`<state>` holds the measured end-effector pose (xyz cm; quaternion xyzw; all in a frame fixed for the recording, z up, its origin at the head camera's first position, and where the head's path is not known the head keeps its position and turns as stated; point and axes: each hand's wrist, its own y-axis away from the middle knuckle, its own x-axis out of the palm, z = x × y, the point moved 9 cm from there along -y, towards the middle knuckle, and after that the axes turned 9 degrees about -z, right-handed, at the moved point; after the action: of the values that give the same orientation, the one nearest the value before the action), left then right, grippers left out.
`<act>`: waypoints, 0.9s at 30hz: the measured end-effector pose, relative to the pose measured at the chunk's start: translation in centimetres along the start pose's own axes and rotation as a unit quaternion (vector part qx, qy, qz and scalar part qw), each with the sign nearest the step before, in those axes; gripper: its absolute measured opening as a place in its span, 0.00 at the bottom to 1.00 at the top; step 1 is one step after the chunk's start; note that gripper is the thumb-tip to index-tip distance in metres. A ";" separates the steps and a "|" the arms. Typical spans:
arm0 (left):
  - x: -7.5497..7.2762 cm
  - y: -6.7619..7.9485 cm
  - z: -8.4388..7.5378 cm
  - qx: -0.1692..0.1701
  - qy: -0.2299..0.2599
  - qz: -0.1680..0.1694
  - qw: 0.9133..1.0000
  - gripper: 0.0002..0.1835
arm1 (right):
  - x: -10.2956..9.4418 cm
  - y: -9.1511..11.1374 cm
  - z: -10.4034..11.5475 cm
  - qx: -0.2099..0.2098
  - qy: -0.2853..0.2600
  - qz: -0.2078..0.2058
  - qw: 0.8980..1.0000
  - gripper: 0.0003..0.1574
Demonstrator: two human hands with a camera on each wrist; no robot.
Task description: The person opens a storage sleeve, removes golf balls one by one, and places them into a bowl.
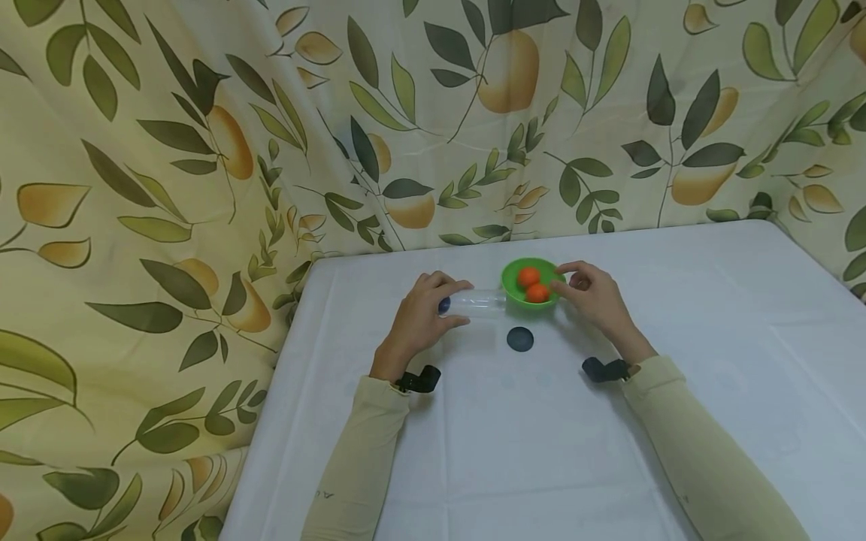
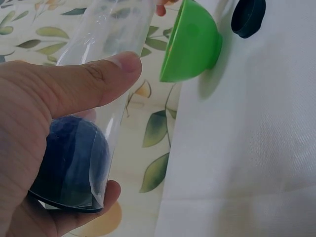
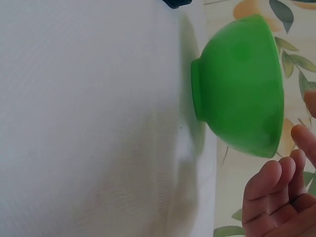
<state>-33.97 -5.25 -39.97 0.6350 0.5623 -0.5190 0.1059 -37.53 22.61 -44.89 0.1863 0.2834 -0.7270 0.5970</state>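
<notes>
My left hand [image 1: 421,312] grips a clear tube [image 1: 483,301], partly hiding a blue ball [image 2: 79,153]; my right hand [image 1: 597,297], loosely parted, empty, is beside a green bowl [image 3: 242,89]; contact unclear.

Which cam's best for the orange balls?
Head view: it looks down into the green bowl, so both orange balls show clearly. The left and right wrist views show only the bowl's outer wall, which hides them.

Green bowl [image 3: 239,89], orange balls [image 1: 528,277], clear tube [image 1: 482,300], navy ball [image 2: 79,158], black lid [image 1: 520,340], white tablecloth [image 1: 541,451], cream leaf-and-fruit-patterned curtain [image 1: 419,161]
</notes>
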 end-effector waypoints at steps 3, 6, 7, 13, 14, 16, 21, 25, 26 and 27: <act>0.1 0.0 0.0 0.001 -0.002 0.001 1.000 0.29 | -0.1 0.3 0.3 -0.004 -0.002 0.001 1.000 0.29; 0.2 0.0 0.1 -0.001 -0.007 0.003 1.000 0.29 | -0.2 0.7 0.7 -0.005 -0.002 0.006 1.000 0.25; 0.2 0.0 0.1 -0.002 -0.007 0.003 1.000 0.29 | -0.2 0.8 0.9 -0.006 -0.004 0.007 1.000 0.24; 0.4 0.1 0.1 -0.006 -0.003 0.008 1.000 0.29 | 0.4 2.0 2.2 -0.026 -0.025 0.034 0.999 0.22; 0.4 0.1 0.1 -0.006 -0.002 0.009 1.000 0.29 | 0.6 2.2 2.3 -0.031 -0.030 0.046 0.998 0.22; 0.4 0.1 0.1 -0.005 -0.001 0.011 1.000 0.29 | 1.3 2.6 2.8 -0.044 -0.046 0.072 0.995 0.22; 0.5 0.1 0.0 -0.003 0.000 0.011 1.000 0.28 | 3.1 3.5 3.6 -0.064 -0.080 0.124 0.987 0.19; 0.5 0.0 0.1 0.000 -0.006 0.008 1.000 0.29 | 4.4 4.1 4.3 -0.076 -0.085 0.152 0.982 0.18; 0.5 0.0 0.1 0.000 -0.009 0.008 1.000 0.29 | 4.7 4.2 4.4 -0.077 -0.089 0.161 0.980 0.18; 0.5 0.0 0.1 0.001 -0.009 0.008 1.000 0.29 | 5.0 4.3 4.6 -0.077 -0.094 0.170 0.978 0.18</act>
<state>-34.14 -5.01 -40.38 0.6346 0.5559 -0.5245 0.1147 -34.09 15.37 -45.24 0.1158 0.2458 -0.6054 0.7481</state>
